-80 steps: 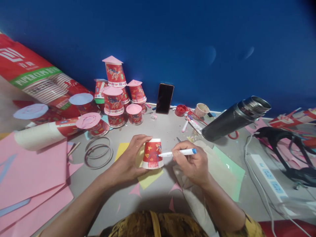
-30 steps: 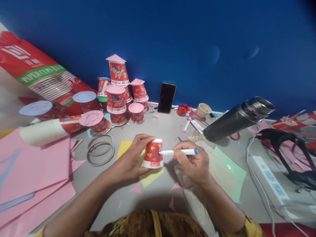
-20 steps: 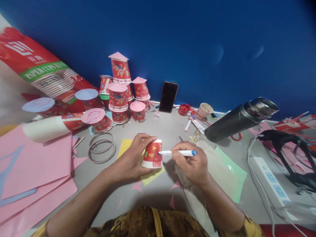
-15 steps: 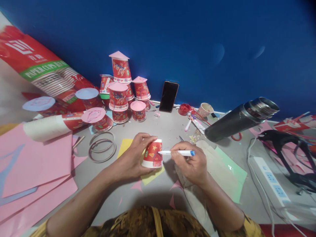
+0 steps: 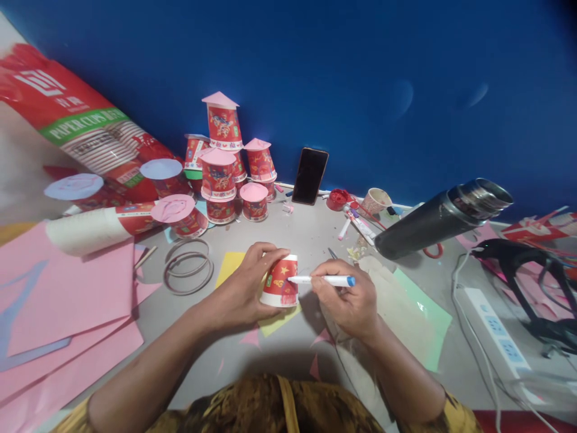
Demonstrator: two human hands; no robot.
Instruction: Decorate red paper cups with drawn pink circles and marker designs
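My left hand (image 5: 243,291) is wrapped round an upside-down red paper cup (image 5: 280,281) that stands on a yellow paper sheet (image 5: 270,322). My right hand (image 5: 349,300) pinches a white marker with a blue end cap (image 5: 327,280). The marker lies level and its tip touches the right side of the cup. Both forearms reach in from the bottom of the view.
A stack of red cups with pink paper lids (image 5: 225,165) stands at the back by the blue wall. Near it are a black phone (image 5: 309,176), a dark thermos (image 5: 439,218), metal rings (image 5: 187,272), pink sheets (image 5: 67,300) and a power strip (image 5: 493,334).
The cup has turned a little in my left hand, showing a different part of its print. The marker tip stays on the cup; the view has shifted slightly.
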